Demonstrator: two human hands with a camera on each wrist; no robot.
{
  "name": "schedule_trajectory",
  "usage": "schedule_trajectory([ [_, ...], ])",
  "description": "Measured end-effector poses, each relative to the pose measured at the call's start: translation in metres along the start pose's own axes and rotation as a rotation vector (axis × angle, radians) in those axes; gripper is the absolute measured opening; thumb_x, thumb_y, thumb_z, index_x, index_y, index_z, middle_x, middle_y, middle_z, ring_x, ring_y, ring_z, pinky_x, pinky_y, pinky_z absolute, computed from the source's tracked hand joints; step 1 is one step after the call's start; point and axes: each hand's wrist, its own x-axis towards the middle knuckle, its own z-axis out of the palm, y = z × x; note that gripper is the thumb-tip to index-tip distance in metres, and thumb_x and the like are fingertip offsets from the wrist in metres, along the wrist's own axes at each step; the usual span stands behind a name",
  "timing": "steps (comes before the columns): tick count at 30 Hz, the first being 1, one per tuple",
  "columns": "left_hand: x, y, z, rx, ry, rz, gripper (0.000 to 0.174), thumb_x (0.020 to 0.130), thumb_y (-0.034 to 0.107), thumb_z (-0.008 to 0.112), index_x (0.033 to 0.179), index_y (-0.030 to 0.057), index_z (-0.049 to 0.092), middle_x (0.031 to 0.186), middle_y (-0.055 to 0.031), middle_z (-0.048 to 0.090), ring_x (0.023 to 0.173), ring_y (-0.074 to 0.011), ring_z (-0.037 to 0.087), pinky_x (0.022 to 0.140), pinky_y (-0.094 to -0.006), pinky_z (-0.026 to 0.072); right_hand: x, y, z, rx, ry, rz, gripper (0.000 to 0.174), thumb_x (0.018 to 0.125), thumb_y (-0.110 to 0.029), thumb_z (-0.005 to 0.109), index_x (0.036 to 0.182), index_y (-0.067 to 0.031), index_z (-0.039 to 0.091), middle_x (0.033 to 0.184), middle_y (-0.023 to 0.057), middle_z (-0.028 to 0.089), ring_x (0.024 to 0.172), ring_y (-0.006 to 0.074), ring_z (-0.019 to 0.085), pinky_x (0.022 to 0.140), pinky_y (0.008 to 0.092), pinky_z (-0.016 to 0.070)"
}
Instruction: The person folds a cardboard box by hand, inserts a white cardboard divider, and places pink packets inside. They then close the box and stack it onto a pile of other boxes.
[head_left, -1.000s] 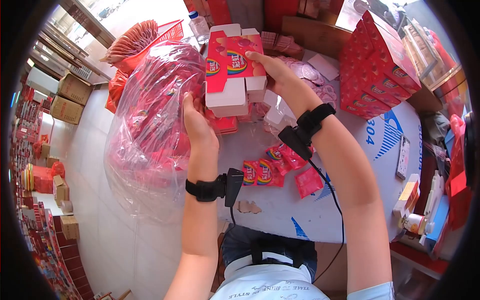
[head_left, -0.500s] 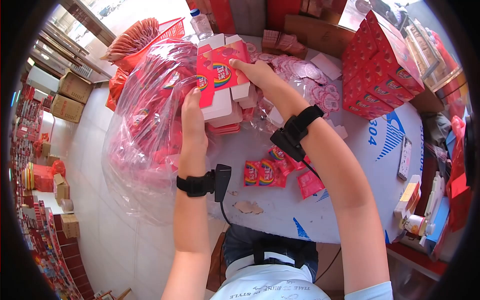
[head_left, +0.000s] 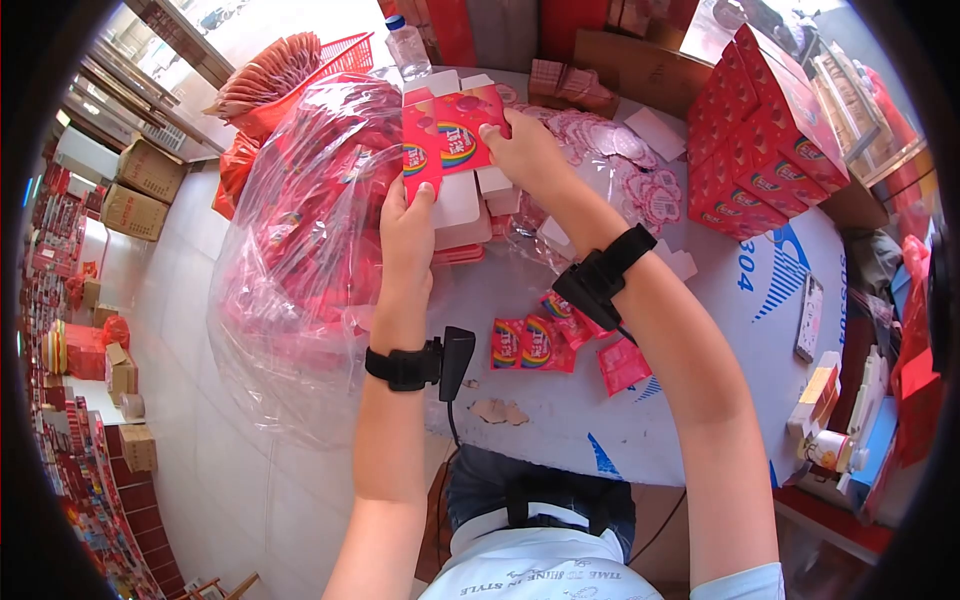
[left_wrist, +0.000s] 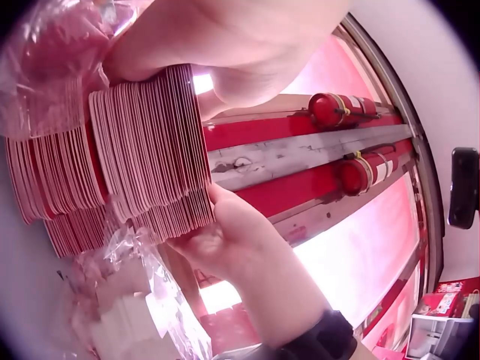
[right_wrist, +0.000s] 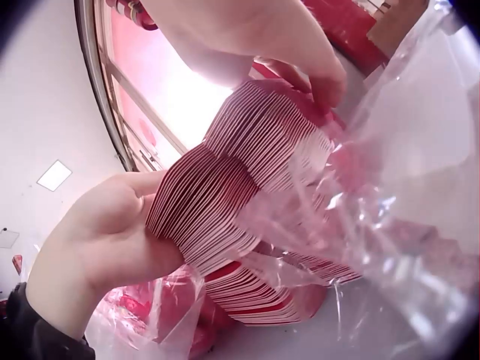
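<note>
Both hands hold a thick stack of flattened red cartons (head_left: 455, 130), printed with rainbows and with white flaps sticking out. My left hand (head_left: 405, 235) grips its near left side, thumb on top. On the far right side my right hand (head_left: 530, 155) grips it, with its thumb also over the printed face. In the left wrist view the layered edges of the stack (left_wrist: 150, 142) show between the two hands. Right beneath it, in the right wrist view, sits another stack of flattened cartons (right_wrist: 255, 296). The fingers under the held stack are mostly hidden in the head view.
A big clear plastic bag (head_left: 300, 200) of red packets bulges at the left. Several small red packets (head_left: 530, 345) lie on the table (head_left: 600, 430). Round pink printed pieces (head_left: 610, 140) spread behind the right hand. Stacked red boxes (head_left: 755, 150) stand at the right, a bottle (head_left: 407, 50) at the back.
The carton stack has shifted left, then slightly back right, and come down over the other cartons. Both hands have moved with it and keep their hold.
</note>
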Motion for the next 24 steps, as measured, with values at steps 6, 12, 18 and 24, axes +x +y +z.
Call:
schedule_trajectory([
  [6, -0.002, 0.003, 0.002, 0.005, -0.010, -0.007, 0.032, 0.090, 0.009, 0.045, 0.120, -0.0027, 0.045, 0.106, -0.0072, 0.058, 0.093, -0.0103, 0.054, 0.082, -0.0255, 0.0412, 0.001, 0.004, 0.002, 0.031, 0.004, 0.019, 0.030, 0.082, -0.023, 0.056, 0.086, 0.0073, 0.056, 0.085, 0.0275, 0.059, 0.084, 0.0407, 0.057, 0.075, 0.0438, 0.0441],
  [12, -0.007, 0.013, 0.011, 0.030, 0.019, 0.023, 0.033, 0.090, 0.008, 0.044, 0.121, -0.0025, 0.044, 0.109, -0.0073, 0.056, 0.096, -0.0112, 0.053, 0.085, -0.0260, 0.0401, 0.000, 0.005, 0.005, 0.021, 0.038, -0.013, 0.029, 0.083, -0.023, 0.054, 0.088, 0.0057, 0.056, 0.087, 0.0288, 0.059, 0.087, 0.0417, 0.056, 0.076, 0.0442, 0.0433],
  [18, -0.004, 0.012, 0.011, 0.109, 0.020, 0.136, 0.041, 0.088, 0.006, 0.045, 0.126, -0.0039, 0.038, 0.113, -0.0104, 0.054, 0.100, -0.0140, 0.052, 0.088, -0.0271, 0.0392, 0.003, 0.009, 0.010, 0.144, 0.035, 0.033, 0.033, 0.084, -0.024, 0.052, 0.096, 0.0069, 0.055, 0.093, 0.0292, 0.058, 0.091, 0.0419, 0.055, 0.081, 0.0428, 0.0430],
  [24, -0.009, 0.024, 0.018, 0.221, 0.066, 0.268, 0.044, 0.084, 0.000, 0.046, 0.127, -0.0058, 0.035, 0.118, -0.0142, 0.050, 0.104, -0.0175, 0.052, 0.090, -0.0280, 0.0394, 0.011, 0.015, 0.018, 0.183, 0.100, 0.048, 0.043, 0.084, -0.026, 0.051, 0.116, 0.0019, 0.051, 0.098, 0.0235, 0.060, 0.094, 0.0353, 0.057, 0.087, 0.0386, 0.0423],
])
